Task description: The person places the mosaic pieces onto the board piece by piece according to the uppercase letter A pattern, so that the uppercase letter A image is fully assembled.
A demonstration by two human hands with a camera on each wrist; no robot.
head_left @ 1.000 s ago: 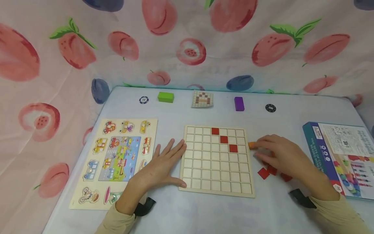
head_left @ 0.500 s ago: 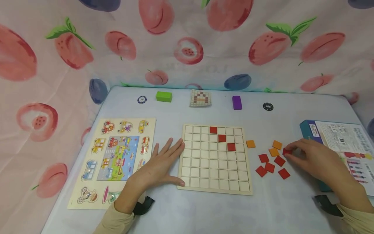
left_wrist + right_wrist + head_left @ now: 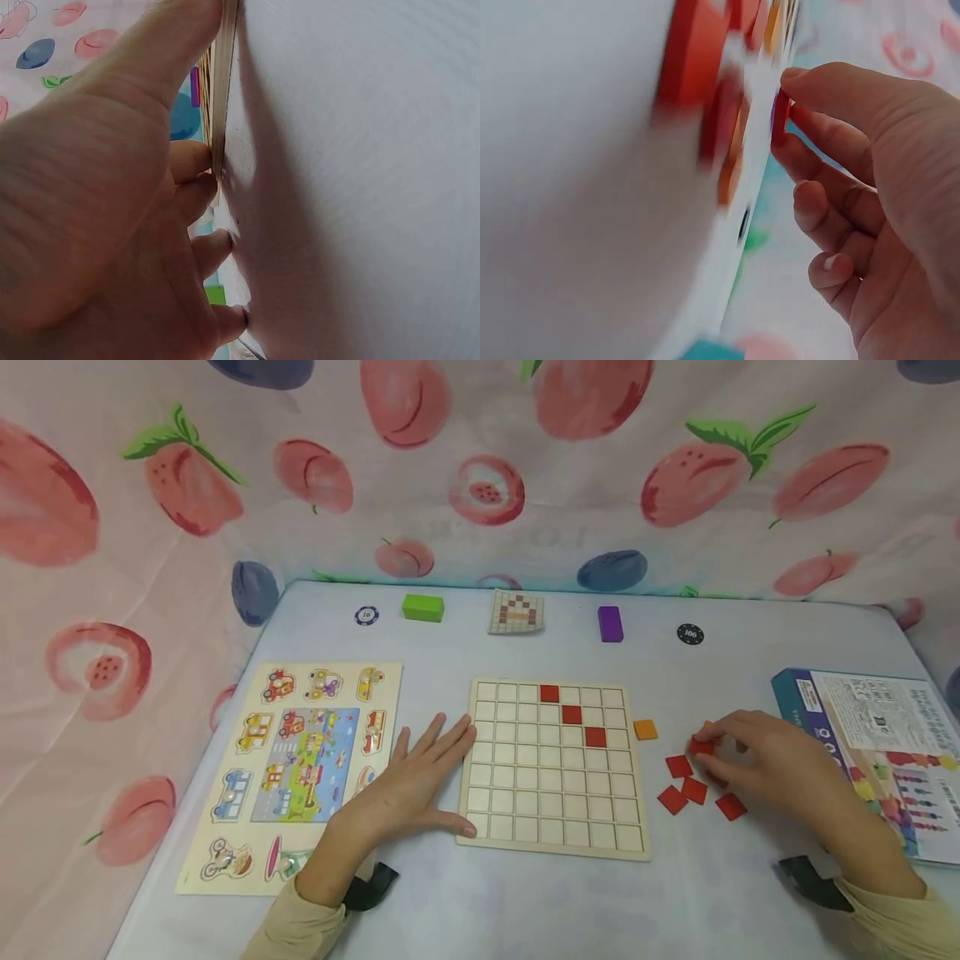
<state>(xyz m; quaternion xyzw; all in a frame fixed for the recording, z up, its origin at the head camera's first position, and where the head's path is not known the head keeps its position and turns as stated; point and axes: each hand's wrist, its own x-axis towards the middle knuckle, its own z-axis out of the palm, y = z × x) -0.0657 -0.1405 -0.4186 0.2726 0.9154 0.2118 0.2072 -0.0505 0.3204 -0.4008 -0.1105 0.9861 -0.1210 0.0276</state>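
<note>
A wooden grid board (image 3: 553, 793) lies mid-table, with red tiles in three of its upper cells, one of them a red tile (image 3: 572, 715). My left hand (image 3: 401, 793) rests along the board's left side, fingers spread, thumb at the lower left corner. The left wrist view shows thumb and fingers touching the board's edge (image 3: 220, 97). Between thumb and fingertips my right hand (image 3: 772, 768) pinches a red tile (image 3: 781, 116), held above the loose tiles right of the board. Several red tiles (image 3: 678, 767) lie below it; the orange ones there are mostly hidden by the hand.
An orange tile (image 3: 645, 729) lies by the board's right edge. Left is a vehicle puzzle board (image 3: 225, 743); right, a box (image 3: 862, 693). Along the back are a green block (image 3: 423, 607), a pattern card (image 3: 517, 612), a purple block (image 3: 611, 624) and two chips (image 3: 690, 634).
My right hand moved right from beside the orange tile near the board to a red tile. It has since come back left with that tile pinched. The left hand stays put.
</note>
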